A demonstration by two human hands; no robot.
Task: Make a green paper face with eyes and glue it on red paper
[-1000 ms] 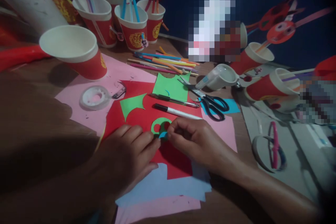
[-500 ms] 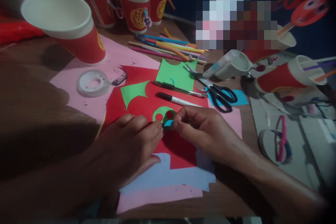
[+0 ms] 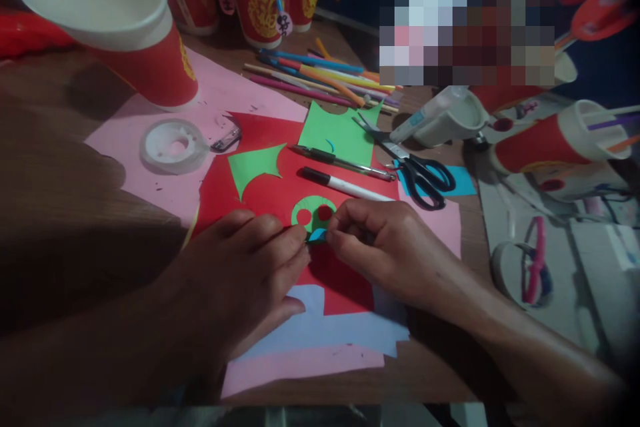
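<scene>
A round green paper cutout (image 3: pixel 313 203) with two holes lies on the red paper (image 3: pixel 345 280); its lower part is partly hidden by my hands. A small blue paper piece (image 3: pixel 317 235) rests over that lower part. My right hand (image 3: pixel 377 233) pinches the blue piece's right end between thumb and forefinger. Flat and palm down, my left hand (image 3: pixel 255 253) has its fingertips at the cutout's lower left edge, touching or very near the blue piece, thumb apart. Just beyond the cutout lie a white marker (image 3: pixel 345 185) and a black pen (image 3: pixel 343 163).
Black-handled scissors (image 3: pixel 417 170) lie right of the pens, partly over blue paper (image 3: pixel 463 180). Clear tape (image 3: pixel 173 145) sits on pink paper (image 3: pixel 133 177) at left. A large paper cup (image 3: pixel 160 73) stands behind it. Several coloured sticks (image 3: pixel 325 77) lie at the back. Green scraps (image 3: pixel 255 165) lie nearby.
The view has shifted slightly. The blue paper piece has moved a little left over the green cutout, with my right hand still pinching it. My left hand stays in nearly the same place.
</scene>
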